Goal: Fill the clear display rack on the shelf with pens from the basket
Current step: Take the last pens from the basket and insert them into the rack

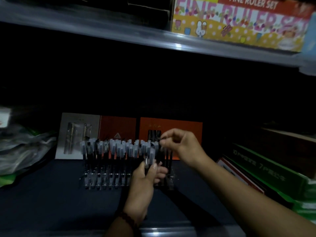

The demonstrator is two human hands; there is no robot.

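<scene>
Ruler set box [239, 23] above; orange pack [171, 124] at back; green boxes [266, 166] right; plastic bag [22, 147] left.

Single view, head-worn, wide-angle. The camera sits in front of the rack [126, 168] and above it, facing forward and down into a dim shelf bay. The rack lies just below frame centre and is near: the caps of its pens [111, 147] can be told apart, though blurred. Both forearms enter from the bottom edge and reach the rack's right end, with the left hand [145, 182] in front of it and the right hand [183, 147] at its top. The board [51, 202] under the rack fills the lower frame. The upper shelf edge [119, 35] crosses above the rack, slanting down to the right; head roll or lens bend, cannot tell. Boxes [266, 170] right of the rack and a bag [22, 147] left of it sit at the frame sides.
</scene>
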